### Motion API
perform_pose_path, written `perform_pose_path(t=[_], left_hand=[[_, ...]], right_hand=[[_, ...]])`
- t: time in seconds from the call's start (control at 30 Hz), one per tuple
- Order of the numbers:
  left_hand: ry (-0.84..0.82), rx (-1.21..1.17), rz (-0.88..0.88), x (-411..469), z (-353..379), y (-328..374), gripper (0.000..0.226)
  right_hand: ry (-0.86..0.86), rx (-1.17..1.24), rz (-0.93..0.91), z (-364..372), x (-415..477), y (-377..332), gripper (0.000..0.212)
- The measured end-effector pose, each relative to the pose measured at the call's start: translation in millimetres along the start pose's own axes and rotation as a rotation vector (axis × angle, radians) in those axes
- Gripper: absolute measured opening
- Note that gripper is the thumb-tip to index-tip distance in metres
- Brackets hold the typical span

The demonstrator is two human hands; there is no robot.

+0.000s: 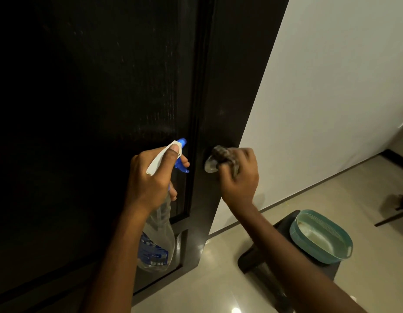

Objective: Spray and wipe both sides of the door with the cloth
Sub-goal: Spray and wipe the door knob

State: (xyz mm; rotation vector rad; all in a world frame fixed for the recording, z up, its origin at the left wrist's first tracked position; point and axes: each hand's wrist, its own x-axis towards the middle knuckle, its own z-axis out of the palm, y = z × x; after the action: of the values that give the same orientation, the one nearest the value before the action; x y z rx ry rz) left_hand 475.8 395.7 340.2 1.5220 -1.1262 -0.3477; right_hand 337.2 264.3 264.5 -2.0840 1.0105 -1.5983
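A dark, almost black door fills the left and middle of the head view, with faint streaks of spray on its panel. My left hand grips a clear spray bottle with a white and blue trigger head, its nozzle close to the door. My right hand holds a crumpled grey cloth against the round metal door knob near the door's edge. The cloth covers most of the knob.
A white wall stands right of the door's edge. On the glossy tiled floor sits a dark stool carrying a teal oval basin. A dark furniture leg shows at the far right.
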Motion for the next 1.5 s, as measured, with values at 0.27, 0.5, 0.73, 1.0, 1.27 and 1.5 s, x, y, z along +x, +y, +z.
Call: perform_pose_path(t=[0.27,0.5,0.73,1.0,1.27,1.5], left_hand=[[-0.004,-0.008,-0.002,2,-9,1,0.049],[-0.025,-0.035,0.008,4,-13,6,0.055],[-0.031,-0.056,-0.014,4,-15,7,0.047],[-0.038,-0.084,-0.018,4,-16,6,0.052],[-0.031,-0.092,-0.011,3,-16,10,0.048],[-0.033,-0.094,-0.038,3,-16,8,0.049]], right_hand=[[0.23,0.902,1.22,-1,24,-30,0.023],[-0.225,-0.519,-0.582,-12,-7,3,0.047],[-0.143,-0.308,-0.118,-7,9,-14,0.047],[0.331,0.225,0.333,-1,30,-58,0.037],[-0.224,-0.466,-0.531,-12,-6,-2,0.039],[0.085,0.196,0.18,-12,18,-38,0.032]])
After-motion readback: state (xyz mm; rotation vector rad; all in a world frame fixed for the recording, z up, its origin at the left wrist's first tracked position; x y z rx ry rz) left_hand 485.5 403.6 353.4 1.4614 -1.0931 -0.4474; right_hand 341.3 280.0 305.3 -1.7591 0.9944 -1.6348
